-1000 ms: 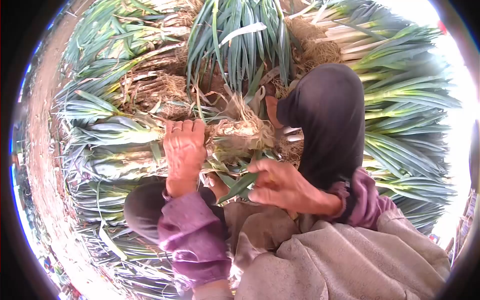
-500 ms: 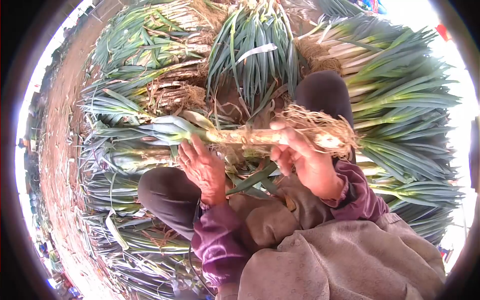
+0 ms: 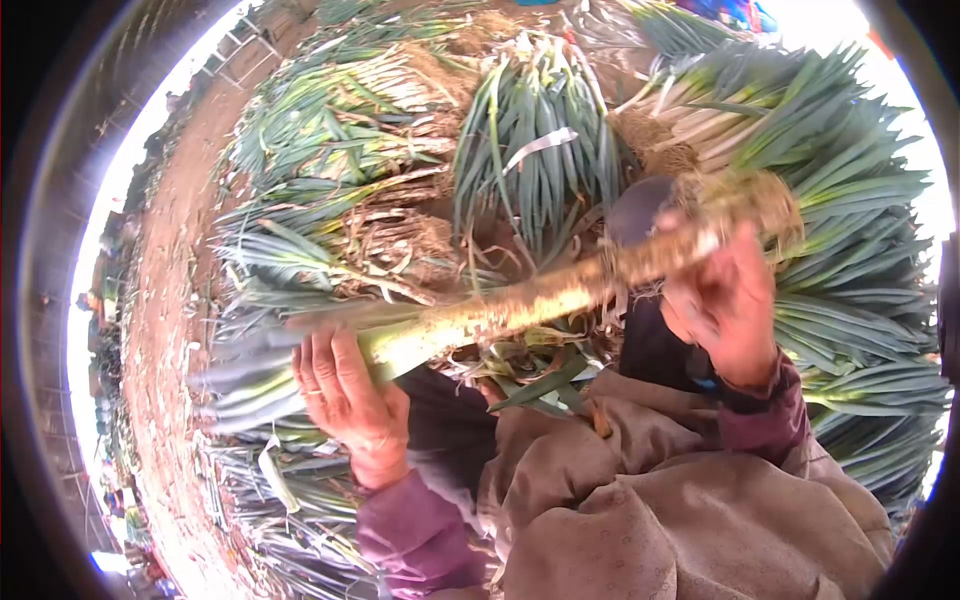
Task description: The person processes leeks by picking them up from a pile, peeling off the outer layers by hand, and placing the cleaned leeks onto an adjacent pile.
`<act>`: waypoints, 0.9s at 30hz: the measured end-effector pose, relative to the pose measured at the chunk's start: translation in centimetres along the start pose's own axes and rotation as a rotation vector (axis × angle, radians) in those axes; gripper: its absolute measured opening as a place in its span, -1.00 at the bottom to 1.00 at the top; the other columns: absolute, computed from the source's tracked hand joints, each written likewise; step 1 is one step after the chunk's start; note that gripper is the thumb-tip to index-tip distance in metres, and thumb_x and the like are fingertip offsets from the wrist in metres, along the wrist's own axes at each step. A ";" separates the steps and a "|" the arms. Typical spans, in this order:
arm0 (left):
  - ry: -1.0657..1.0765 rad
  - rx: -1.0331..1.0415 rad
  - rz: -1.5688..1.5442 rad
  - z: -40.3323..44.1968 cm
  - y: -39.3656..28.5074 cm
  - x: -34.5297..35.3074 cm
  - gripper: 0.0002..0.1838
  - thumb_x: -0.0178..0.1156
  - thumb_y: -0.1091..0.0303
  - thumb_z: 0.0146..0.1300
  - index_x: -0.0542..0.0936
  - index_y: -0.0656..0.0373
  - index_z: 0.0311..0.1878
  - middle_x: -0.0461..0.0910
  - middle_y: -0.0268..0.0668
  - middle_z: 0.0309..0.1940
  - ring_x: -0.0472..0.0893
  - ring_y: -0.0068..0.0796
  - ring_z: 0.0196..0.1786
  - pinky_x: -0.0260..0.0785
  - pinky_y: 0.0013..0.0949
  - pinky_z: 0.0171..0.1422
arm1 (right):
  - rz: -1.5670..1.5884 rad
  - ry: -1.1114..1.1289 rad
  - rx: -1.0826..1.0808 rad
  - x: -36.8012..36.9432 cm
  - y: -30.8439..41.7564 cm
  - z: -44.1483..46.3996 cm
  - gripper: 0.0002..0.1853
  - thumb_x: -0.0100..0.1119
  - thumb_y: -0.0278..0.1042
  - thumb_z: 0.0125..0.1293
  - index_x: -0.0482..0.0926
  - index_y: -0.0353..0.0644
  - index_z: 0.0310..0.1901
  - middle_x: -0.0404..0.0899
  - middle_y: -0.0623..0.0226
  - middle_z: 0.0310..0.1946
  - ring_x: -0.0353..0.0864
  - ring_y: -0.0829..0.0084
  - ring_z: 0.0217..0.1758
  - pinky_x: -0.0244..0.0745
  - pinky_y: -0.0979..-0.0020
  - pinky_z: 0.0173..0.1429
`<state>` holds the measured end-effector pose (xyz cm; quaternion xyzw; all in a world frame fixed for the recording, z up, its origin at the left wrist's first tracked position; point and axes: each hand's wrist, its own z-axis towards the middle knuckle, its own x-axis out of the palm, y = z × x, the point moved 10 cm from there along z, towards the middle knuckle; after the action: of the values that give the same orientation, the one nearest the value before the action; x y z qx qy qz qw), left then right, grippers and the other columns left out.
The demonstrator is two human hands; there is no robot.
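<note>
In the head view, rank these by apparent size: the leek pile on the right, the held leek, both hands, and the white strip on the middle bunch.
1. Leek pile
2. Held leek
3. Left hand and right hand: too alike to rank
4. White strip, smallest

Brown dirt floor (image 3: 165, 290) along left — pale metal frame (image 3: 243, 47) upper left — white glare (image 3: 900, 88) at right.

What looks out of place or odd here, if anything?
A pale strip lies slantwise across the middle bunch's green leaves, standing out by colour and direction; I can't tell whether it's a leaf. The long stalk between left hand and right hand looks brownish and patchy, perhaps dirt or withered skin.
</note>
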<state>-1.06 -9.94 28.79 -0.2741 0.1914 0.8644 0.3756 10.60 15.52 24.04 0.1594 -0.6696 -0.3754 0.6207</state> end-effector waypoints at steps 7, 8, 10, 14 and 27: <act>0.495 -0.194 -0.462 -1.6 0.0 -2.0 -0.71 0.28 0.42 0.13 0.52 0.29 -0.08 0.57 -0.03 -0.44 0.61 0.01 -0.44 0.41 -0.23 -0.38 | -0.169 0.196 0.376 5.7 -12.8 3.0 -0.51 0.16 0.09 0.34 0.57 -0.28 -0.40 0.49 0.39 -0.62 0.38 0.64 -0.68 0.25 0.56 -0.64; 0.562 -0.336 -0.572 -3.1 0.5 -1.4 -0.71 0.30 0.44 0.12 0.52 0.29 -0.10 0.58 -0.03 -0.45 0.60 -0.02 -0.45 0.40 -0.25 -0.37 | -0.129 0.275 0.389 6.8 -14.6 2.8 -0.61 0.23 -0.01 0.33 0.48 -0.23 -0.40 0.50 0.40 -0.58 0.38 0.66 -0.71 0.20 0.61 -0.70; 0.627 -0.532 -0.746 -5.6 0.8 -0.3 -0.73 0.32 0.47 0.09 0.53 0.30 -0.14 0.59 -0.03 -0.46 0.59 -0.10 -0.48 0.39 -0.28 -0.36 | -0.381 0.351 0.362 7.5 -17.0 2.2 -0.57 0.18 0.06 0.35 0.49 -0.19 -0.43 0.37 0.53 -0.65 0.31 0.72 -0.70 0.13 0.60 -0.67; 0.617 -0.774 -0.765 -9.2 2.6 0.7 -0.78 0.30 0.52 0.03 0.56 0.35 -0.23 0.55 -0.14 -0.53 0.48 -0.40 -0.48 0.33 -0.37 -0.32 | -0.481 0.324 0.259 7.7 -18.9 2.1 -0.57 0.09 -0.01 0.40 0.51 -0.20 -0.50 0.35 0.53 -0.68 0.34 0.70 -0.60 0.18 0.56 -0.55; 0.435 -1.097 -0.533 -17.8 12.5 0.0 -0.81 0.22 0.43 0.09 0.51 0.40 -0.39 0.39 -0.27 -0.63 0.28 -0.54 -0.48 0.19 -0.34 -0.37 | -1.644 0.468 -0.433 8.3 -12.2 1.1 -0.56 0.25 -0.04 0.28 0.44 -0.32 -0.15 0.45 0.16 -0.51 0.53 0.26 -0.47 0.37 0.19 -0.35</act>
<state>-4.56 -27.58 16.52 -0.6334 -0.2810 0.6383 0.3354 5.01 2.09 21.50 0.5422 -0.1128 -0.7797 0.2920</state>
